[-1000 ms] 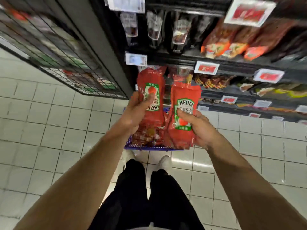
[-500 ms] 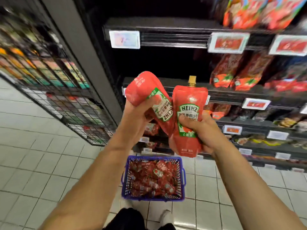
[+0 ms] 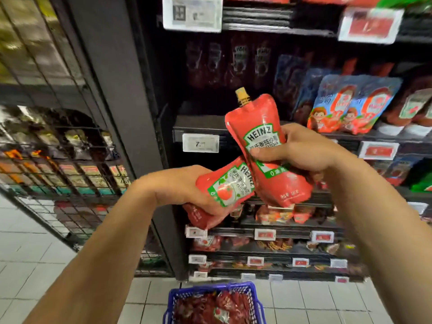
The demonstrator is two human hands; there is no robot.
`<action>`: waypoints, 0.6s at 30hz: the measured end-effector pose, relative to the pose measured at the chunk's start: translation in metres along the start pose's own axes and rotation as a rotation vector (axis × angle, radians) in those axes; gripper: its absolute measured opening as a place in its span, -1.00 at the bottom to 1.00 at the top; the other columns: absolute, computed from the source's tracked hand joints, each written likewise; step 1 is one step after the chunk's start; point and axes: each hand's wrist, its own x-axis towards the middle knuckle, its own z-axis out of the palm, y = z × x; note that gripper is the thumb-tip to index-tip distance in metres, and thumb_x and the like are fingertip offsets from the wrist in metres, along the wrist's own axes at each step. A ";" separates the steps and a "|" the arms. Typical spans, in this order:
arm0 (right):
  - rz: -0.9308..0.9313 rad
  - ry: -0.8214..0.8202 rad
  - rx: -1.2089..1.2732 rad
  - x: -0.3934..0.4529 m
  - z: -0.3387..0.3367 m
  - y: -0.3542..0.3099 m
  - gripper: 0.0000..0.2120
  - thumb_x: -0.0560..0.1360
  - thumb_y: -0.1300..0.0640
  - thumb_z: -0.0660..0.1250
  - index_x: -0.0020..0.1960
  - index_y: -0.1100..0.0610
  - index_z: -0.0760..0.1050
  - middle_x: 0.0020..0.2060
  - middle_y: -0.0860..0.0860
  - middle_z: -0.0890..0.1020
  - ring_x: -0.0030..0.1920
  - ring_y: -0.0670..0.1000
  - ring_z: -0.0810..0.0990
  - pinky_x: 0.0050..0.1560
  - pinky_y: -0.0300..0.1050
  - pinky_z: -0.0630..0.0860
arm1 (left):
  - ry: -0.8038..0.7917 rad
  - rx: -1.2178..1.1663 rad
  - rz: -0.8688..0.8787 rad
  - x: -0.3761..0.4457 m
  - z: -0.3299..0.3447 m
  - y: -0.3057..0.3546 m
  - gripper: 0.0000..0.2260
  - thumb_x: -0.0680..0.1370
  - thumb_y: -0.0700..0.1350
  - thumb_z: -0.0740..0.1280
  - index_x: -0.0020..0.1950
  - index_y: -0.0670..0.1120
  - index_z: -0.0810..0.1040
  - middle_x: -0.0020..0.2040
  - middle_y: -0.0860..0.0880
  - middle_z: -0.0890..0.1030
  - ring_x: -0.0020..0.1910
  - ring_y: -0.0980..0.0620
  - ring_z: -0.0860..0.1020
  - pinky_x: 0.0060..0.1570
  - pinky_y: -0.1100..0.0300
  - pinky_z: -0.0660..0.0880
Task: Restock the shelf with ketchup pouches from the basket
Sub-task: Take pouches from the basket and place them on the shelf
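My left hand (image 3: 187,188) grips a red Heinz ketchup pouch (image 3: 224,188) that lies tilted sideways. My right hand (image 3: 301,148) holds a second ketchup pouch (image 3: 261,127) upright, its tan spout pointing up. The two pouches overlap in front of the dark shelf (image 3: 201,122), whose left section behind a white price tag (image 3: 200,143) looks dim, with faint pouches at the back. The blue basket (image 3: 173,298) stands on the floor below, holding several more red pouches.
Blue and red sauce packs (image 3: 350,104) fill the shelf to the right. Lower shelves carry red packets and price tags (image 3: 264,234). A black upright post (image 3: 117,94) and a wire-mesh rack (image 3: 58,148) with goods stand on the left. White tiles (image 3: 28,249) cover the floor.
Both hands have risen with their pouches toward the upper shelf. The left pouch has tipped from upright to sideways. The view has lifted, so the basket sits at the bottom edge.
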 end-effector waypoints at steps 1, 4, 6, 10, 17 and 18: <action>-0.004 0.009 -0.017 0.005 0.003 -0.008 -0.85 0.41 0.15 0.52 -0.04 0.15 0.68 -0.11 0.13 0.74 -0.14 0.08 0.74 -0.22 -0.10 0.64 | -0.007 0.014 0.022 0.001 -0.006 0.000 -0.56 0.32 -0.08 0.60 0.13 -0.20 0.63 0.04 -0.24 0.69 -0.03 -0.10 0.63 0.02 -0.04 0.56; -0.028 0.095 0.056 0.016 0.006 -0.022 -0.78 0.37 0.09 0.50 -0.04 0.17 0.68 -0.10 0.16 0.74 -0.14 0.09 0.73 -0.18 -0.06 0.65 | 0.040 -0.118 0.091 0.001 -0.027 -0.015 -0.57 0.29 -0.12 0.59 0.12 -0.19 0.66 0.04 -0.20 0.70 0.00 -0.04 0.64 0.02 0.06 0.55; -0.060 0.172 0.182 0.020 0.001 -0.024 -0.83 0.38 0.09 0.48 -0.07 0.16 0.69 -0.11 0.17 0.74 -0.15 0.09 0.73 -0.20 -0.04 0.65 | 0.071 -0.292 0.145 0.001 -0.033 -0.028 -0.54 0.28 -0.11 0.63 0.15 -0.13 0.68 0.05 -0.12 0.70 0.01 0.00 0.65 0.00 0.15 0.56; -0.039 0.307 0.364 0.037 -0.016 -0.020 -0.81 0.37 0.07 0.48 -0.08 0.15 0.67 -0.13 0.13 0.74 -0.16 0.07 0.73 -0.20 -0.02 0.65 | 0.170 -0.522 0.246 0.005 -0.043 -0.032 -0.47 0.31 -0.03 0.65 0.25 -0.02 0.64 0.14 -0.06 0.69 0.08 0.01 0.67 -0.01 0.17 0.59; 0.001 0.250 0.353 0.079 -0.030 -0.008 -0.78 0.31 0.04 0.53 -0.13 0.15 0.68 -0.12 0.18 0.73 -0.17 0.11 0.74 -0.24 0.02 0.64 | 0.526 -0.490 0.244 0.042 -0.056 0.017 -0.69 0.41 -0.13 0.55 0.14 -0.06 0.68 0.12 -0.13 0.70 0.08 -0.07 0.69 0.04 0.00 0.65; -0.003 0.241 0.358 0.083 -0.034 -0.006 -0.78 0.30 0.04 0.54 -0.14 0.16 0.69 -0.12 0.19 0.73 -0.18 0.11 0.74 -0.24 0.03 0.65 | 0.572 -0.487 0.234 0.048 -0.057 0.026 -0.70 0.40 -0.13 0.56 0.12 -0.07 0.69 0.10 -0.14 0.71 0.05 -0.07 0.70 -0.01 -0.01 0.66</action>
